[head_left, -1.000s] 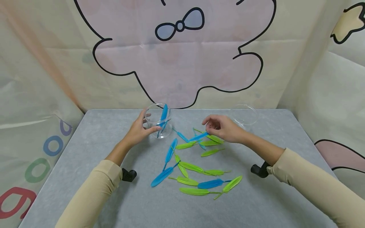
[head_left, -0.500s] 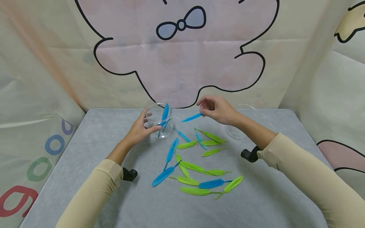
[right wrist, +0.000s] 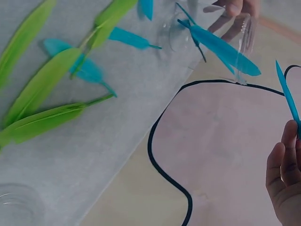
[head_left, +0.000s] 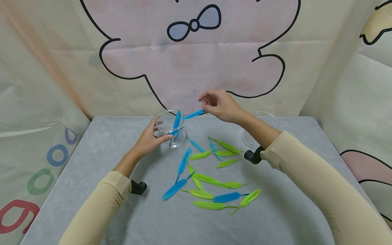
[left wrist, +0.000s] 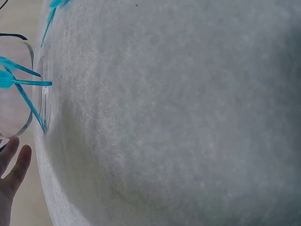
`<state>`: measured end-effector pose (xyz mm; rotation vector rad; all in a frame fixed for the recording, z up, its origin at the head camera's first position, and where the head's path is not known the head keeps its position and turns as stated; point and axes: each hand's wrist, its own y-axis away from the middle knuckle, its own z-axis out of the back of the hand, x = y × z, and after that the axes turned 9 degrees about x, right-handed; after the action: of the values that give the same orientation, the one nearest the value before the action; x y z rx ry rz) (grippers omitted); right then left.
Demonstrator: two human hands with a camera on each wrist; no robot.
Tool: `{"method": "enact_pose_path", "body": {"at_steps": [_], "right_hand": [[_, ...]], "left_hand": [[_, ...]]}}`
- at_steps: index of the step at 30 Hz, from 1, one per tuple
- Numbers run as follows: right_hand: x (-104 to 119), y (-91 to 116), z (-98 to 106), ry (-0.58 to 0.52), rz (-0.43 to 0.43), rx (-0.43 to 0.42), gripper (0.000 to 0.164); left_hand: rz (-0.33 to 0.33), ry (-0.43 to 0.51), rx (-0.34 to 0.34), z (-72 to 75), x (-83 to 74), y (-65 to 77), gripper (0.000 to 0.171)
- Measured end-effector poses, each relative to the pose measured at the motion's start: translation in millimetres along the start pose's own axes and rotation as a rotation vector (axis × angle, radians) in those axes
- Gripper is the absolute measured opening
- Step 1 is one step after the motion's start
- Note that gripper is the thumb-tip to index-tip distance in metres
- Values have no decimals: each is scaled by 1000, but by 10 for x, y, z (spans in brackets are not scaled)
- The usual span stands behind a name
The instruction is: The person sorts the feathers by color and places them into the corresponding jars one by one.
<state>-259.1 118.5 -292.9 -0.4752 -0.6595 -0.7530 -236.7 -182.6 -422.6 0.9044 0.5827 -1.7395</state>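
Observation:
My left hand (head_left: 149, 139) holds a clear round jar (head_left: 164, 126) near the table's back edge, thumb in front and fingers behind. Several blue feathers (head_left: 176, 123) stand tilted inside it. Above the table's back edge, my right hand (head_left: 221, 106) pinches another blue feather (head_left: 193, 114) by one end; its free tip is close to the jar's rim on the right. The right wrist view shows this pinched feather (right wrist: 288, 92) and the jar with feathers beyond it. In the left wrist view only some fingers (left wrist: 18, 167) and the feather stems in the jar appear.
Several green feathers (head_left: 208, 179) and blue feathers (head_left: 174, 190) lie scattered over the middle of the grey table (head_left: 147, 217). A second clear jar (head_left: 249, 139) stands at the back right, partly behind my right forearm. A printed curtain (head_left: 190, 68) hangs behind the table.
My right hand has lifted a blue feather off the pile and carried it up and left toward the jar. The left hand and its jar have stayed in place.

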Motion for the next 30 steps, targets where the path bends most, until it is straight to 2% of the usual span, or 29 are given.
{"method": "enact_pose_path", "body": {"at_steps": [13,30], "right_hand": [[101,-255,-87,-20,-4,-17,18],[123,-564,-433,-9,-60,24,16]], "left_hand": [[4,23,0,-7,17,-5,102],[-10,47,4,16,43,-17,102]]}}
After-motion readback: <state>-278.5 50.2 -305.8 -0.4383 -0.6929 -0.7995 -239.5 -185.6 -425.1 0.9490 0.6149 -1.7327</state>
